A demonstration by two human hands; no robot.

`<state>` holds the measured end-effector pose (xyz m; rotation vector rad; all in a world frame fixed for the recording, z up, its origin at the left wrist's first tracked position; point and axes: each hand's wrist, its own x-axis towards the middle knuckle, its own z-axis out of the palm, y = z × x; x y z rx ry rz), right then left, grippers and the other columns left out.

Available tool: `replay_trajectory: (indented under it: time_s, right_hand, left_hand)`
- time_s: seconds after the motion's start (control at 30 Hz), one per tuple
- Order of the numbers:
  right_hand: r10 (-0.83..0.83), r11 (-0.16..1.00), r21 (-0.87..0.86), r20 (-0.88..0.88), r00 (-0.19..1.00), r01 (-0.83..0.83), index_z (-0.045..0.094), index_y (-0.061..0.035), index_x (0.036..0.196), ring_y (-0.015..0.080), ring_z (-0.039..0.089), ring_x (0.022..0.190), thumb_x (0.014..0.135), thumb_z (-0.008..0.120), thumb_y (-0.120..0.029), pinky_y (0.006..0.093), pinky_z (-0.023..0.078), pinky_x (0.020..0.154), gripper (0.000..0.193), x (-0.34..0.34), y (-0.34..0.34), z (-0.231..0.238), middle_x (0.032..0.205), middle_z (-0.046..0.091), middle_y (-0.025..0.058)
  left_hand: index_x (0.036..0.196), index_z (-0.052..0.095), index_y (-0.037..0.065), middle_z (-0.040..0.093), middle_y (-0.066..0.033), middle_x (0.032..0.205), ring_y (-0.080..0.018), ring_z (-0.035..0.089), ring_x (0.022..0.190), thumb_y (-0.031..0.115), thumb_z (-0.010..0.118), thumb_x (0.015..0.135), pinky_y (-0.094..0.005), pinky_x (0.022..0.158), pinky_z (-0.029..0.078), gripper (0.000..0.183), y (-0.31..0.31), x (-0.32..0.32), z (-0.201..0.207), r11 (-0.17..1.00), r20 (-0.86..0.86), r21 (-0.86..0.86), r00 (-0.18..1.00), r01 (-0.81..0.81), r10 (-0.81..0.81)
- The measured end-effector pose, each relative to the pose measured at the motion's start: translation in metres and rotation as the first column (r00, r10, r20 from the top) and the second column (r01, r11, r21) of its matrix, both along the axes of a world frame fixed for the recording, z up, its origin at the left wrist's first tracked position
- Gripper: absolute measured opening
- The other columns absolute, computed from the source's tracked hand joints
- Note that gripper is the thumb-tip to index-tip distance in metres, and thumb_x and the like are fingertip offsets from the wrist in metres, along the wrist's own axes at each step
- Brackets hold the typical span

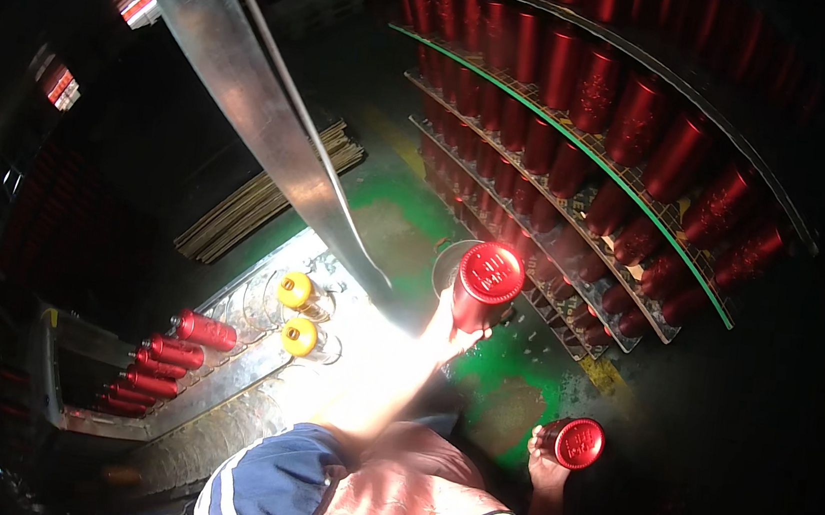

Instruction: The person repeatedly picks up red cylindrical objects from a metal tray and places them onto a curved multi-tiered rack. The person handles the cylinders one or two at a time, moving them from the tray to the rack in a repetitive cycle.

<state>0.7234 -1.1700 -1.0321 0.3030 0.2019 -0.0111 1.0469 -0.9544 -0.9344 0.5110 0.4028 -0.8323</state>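
Observation:
My left hand, stretched forward, is wrapped round a red metal cylinder; its round, embossed end faces up toward me. Lower and to the right, my right hand grips a second red metal cylinder, also with an embossed end showing. The fingers of both hands are closed on the cylinders and partly hidden behind them. Ahead and to the right, a rack holds rows of similar red cylinders. Left of my left arm, several red cylinders with small metallic necks lie along a metal bench.
Two yellow round-topped pieces sit on the bench, beside strong glare. A broad metal beam slants across the upper left. A green-edged shelf curves along the right. Long flat strips are stacked on the floor behind the beam.

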Motion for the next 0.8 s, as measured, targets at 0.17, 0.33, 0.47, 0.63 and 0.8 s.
replay_trajectory:
  time_s: [0.17, 0.33, 0.47, 0.63, 0.8]
  right_hand:
    - [0.092, 0.967, 0.240, -0.007, 0.996, -0.088, 0.045, 0.0016, 0.138, 0.0447, 0.047, 0.124, 0.097, 0.053, -0.039, 0.0542, 0.052, 0.094, 0.058, -0.110, 0.025, -0.038, 0.141, 0.043, 0.0234]
    - [0.263, 0.928, 0.252, 0.081, 0.962, -0.275, 0.048, -0.0025, 0.137, 0.0347, 0.049, 0.125, 0.095, 0.059, -0.030, 0.0439, 0.052, 0.096, 0.052, -0.094, 0.036, -0.089, 0.141, 0.047, 0.0133]
    - [0.150, 0.977, 0.139, 0.089, 0.985, -0.161, 0.041, 0.0057, 0.140, 0.0492, 0.044, 0.126, 0.098, 0.051, -0.038, 0.0588, 0.051, 0.094, 0.061, -0.022, 0.104, 0.006, 0.142, 0.038, 0.0273]
    - [0.305, 0.844, -0.517, 0.246, 0.920, -0.142, 0.049, -0.0333, 0.141, 0.0439, 0.059, 0.109, 0.095, 0.057, -0.045, 0.0523, 0.058, 0.082, 0.048, 0.098, 0.179, 0.058, 0.129, 0.052, 0.0274]
    - [0.174, 0.262, -0.964, 0.086, 0.981, 0.038, 0.043, -0.0078, 0.141, 0.0198, 0.059, 0.108, 0.086, 0.070, -0.046, 0.0357, 0.047, 0.098, 0.073, 0.205, 0.361, 0.196, 0.119, 0.059, 0.0073]
  left_hand:
    - [0.124, 0.057, 0.009, 0.066, -0.0103, 0.107, -0.0251, 0.066, 0.088, 0.053, 0.053, 0.096, -0.0386, 0.073, 0.058, 0.052, 0.092, -0.087, 0.007, 0.970, 0.255, 0.212, 0.965, -0.117, 0.060]
    - [0.123, 0.058, 0.008, 0.066, -0.0088, 0.108, -0.0219, 0.066, 0.093, 0.049, 0.056, 0.096, -0.0390, 0.080, 0.056, 0.049, 0.251, -0.094, 0.080, 0.857, 0.580, 0.346, 0.805, -0.381, 0.124]
    - [0.133, 0.057, 0.006, 0.066, -0.0094, 0.115, -0.0180, 0.066, 0.097, 0.038, 0.062, 0.094, -0.0340, 0.088, 0.055, 0.050, 0.397, -0.104, 0.181, 0.554, 0.774, 0.494, 0.629, -0.670, 0.071]
    - [0.131, 0.064, 0.015, 0.069, -0.0118, 0.118, -0.0166, 0.066, 0.103, 0.034, 0.076, 0.084, -0.0314, 0.093, 0.050, 0.052, 0.554, -0.078, 0.152, -0.064, 0.816, 0.538, 0.538, -0.840, -0.212]
    - [0.126, 0.066, 0.035, 0.049, -0.0177, 0.140, -0.0422, 0.057, 0.109, 0.033, 0.079, 0.074, -0.0441, 0.095, 0.050, 0.054, 0.615, -0.033, 0.054, -0.500, 0.426, 0.592, 0.772, -0.632, -0.471]
